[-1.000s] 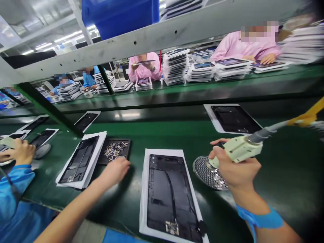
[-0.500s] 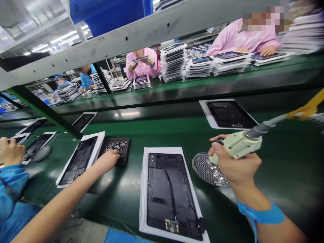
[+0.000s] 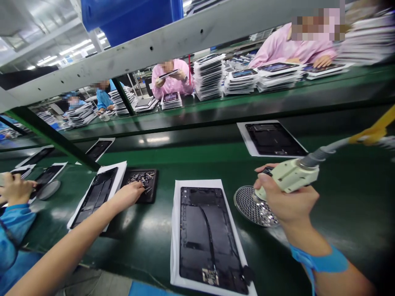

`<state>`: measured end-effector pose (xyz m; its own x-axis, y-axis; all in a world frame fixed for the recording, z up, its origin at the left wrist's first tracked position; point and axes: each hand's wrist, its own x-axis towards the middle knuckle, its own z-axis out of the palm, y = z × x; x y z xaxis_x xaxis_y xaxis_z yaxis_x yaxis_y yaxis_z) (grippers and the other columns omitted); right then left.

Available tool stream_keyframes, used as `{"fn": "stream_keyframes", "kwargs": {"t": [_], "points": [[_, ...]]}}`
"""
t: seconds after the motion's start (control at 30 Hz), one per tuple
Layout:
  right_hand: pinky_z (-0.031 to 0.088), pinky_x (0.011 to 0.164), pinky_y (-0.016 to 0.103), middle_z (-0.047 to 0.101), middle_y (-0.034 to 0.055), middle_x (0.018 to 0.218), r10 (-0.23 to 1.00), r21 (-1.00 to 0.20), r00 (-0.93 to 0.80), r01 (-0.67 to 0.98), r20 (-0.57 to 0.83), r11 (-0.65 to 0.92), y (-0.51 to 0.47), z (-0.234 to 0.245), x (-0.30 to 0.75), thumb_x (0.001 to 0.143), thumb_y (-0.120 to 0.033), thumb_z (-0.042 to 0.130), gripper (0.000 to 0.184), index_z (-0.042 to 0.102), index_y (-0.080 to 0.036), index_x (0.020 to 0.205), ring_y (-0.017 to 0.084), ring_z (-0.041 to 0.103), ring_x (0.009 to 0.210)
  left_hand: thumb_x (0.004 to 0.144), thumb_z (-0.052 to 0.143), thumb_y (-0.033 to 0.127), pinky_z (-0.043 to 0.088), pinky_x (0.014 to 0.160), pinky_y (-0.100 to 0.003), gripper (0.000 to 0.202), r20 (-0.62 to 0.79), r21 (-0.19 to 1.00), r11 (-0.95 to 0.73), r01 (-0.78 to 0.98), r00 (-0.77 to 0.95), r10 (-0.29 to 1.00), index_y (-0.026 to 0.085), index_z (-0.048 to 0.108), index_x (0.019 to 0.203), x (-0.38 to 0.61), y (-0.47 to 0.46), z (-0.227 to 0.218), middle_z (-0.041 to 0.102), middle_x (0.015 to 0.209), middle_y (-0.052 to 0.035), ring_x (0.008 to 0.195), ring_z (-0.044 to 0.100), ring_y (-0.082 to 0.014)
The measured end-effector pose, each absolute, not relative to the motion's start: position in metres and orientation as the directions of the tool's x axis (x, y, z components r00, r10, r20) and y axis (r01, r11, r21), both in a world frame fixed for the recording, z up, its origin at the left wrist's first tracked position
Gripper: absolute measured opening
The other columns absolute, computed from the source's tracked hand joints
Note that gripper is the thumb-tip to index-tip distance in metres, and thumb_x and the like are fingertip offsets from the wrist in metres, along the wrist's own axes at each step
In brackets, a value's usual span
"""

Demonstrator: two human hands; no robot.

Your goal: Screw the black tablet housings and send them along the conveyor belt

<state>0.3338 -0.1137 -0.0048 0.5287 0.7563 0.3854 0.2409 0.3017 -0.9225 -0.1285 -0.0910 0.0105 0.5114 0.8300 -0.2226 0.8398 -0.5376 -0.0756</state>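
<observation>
Panel (image 3: 197, 222), thin and black with a dark cable (image 3: 208, 230) on it, lies on white sheets (image 3: 175, 246) on the green table (image 3: 148, 234); in the head view, let it be the middle of the clock. At ten o'clock is a black tray (image 3: 152, 197) with a heap of tiny bits (image 3: 138, 176). The left hand (image 3: 128, 195) is over the tray, its fingers bent and reaching down to the bits, but I cannot tell if the tips pinch one. Right beside the tray, past nine o'clock, a second panel (image 3: 97, 191) lies on its own sheets (image 3: 121, 170). At two o'clock the right hand (image 3: 285, 203) is wrapped around a pale green power tool (image 3: 298, 176), with a grey cord (image 3: 335, 146) on its back end and a blue band (image 3: 324, 261) on the wrist. The tool's nose is over a round metal dish (image 3: 245, 205) with shiny small pieces (image 3: 266, 216) in it. Between one and two, a third panel (image 3: 274, 139) lies on white paper (image 3: 247, 139). At half past nine, far out, is a co-worker's hand (image 3: 18, 189) with a blue sleeve (image 3: 21, 218). At twelve, farther off, stands a tall stack (image 3: 210, 78)
</observation>
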Motion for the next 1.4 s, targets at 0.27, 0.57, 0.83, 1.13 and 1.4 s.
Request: {"fn": "stream_keyframes", "kwargs": {"t": [0.27,0.57,0.83,1.13,1.4], "points": [[0.056,0.059,0.038,0.067,-0.0004,0.066,0.767,-0.914,0.499,0.265,0.404,0.309,-0.113,-0.003,0.333,0.079,-0.041,0.077,0.02,0.07,-0.024,0.087,0.018,0.063,0.054,0.091,0.054,0.007,0.053,0.087,-0.034,0.019,-0.244,-0.168,-0.572,0.803,0.529,0.813,0.017,0.07,0.091,-0.119,-0.09,0.023,0.069,0.098,-0.0097,0.095,0.067,-0.0235],[0.057,0.057,0.036,0.067,-0.0001,0.064,0.77,-0.913,0.49,0.229,0.408,0.338,-0.112,-0.004,0.334,0.078,-0.043,0.079,0.025,0.07,-0.021,0.088,0.019,0.064,0.054,0.092,0.05,0.006,0.052,0.081,-0.031,0.023,-0.328,-0.17,-0.654,0.737,0.583,0.743,0.017,0.067,0.082,-0.101,-0.096,0.021,0.069,0.09,-0.0084,0.087,0.067,-0.0219],[0.056,0.054,0.034,0.066,0.0003,0.062,0.748,-0.902,0.506,0.208,0.43,0.377,-0.11,-0.002,0.332,0.078,-0.038,0.079,0.024,0.071,-0.019,0.09,0.018,0.063,0.052,0.102,0.049,0.027,0.057,0.083,-0.027,0.022,0.223,0.219,-0.616,0.757,0.575,0.787,0.02,0.07,0.105,-0.08,-0.093,0.026,0.075,0.1,-0.0054,0.09,0.072,-0.0173],[0.055,0.05,0.031,0.066,-0.0009,0.061,0.75,-0.897,0.491,0.229,0.442,0.378,-0.113,-0.003,0.333,0.077,-0.031,0.078,0.02,0.069,-0.018,0.089,0.015,0.061,0.048,0.105,0.043,0.021,0.057,0.079,-0.03,0.026,0.383,0.282,-0.653,0.703,0.542,0.748,0.019,0.068,0.097,0.007,-0.084,-0.045,0.072,0.091,-0.0068,0.085,0.069,-0.0187],[0.054,0.046,0.029,0.068,-0.0001,0.065,0.745,-0.889,0.486,0.212,0.457,0.406,-0.112,-0.006,0.332,0.078,-0.029,0.079,0.019,0.069,-0.017,0.09,0.013,0.06,0.045,0.101,0.045,0.013,0.052,0.079,-0.032,0.024,0.265,0.083,-0.602,0.794,0.564,0.782,0.019,0.064,0.088,0.014,-0.088,-0.056,0.066,0.09,-0.0066,0.087,0.061,-0.0204]]}}
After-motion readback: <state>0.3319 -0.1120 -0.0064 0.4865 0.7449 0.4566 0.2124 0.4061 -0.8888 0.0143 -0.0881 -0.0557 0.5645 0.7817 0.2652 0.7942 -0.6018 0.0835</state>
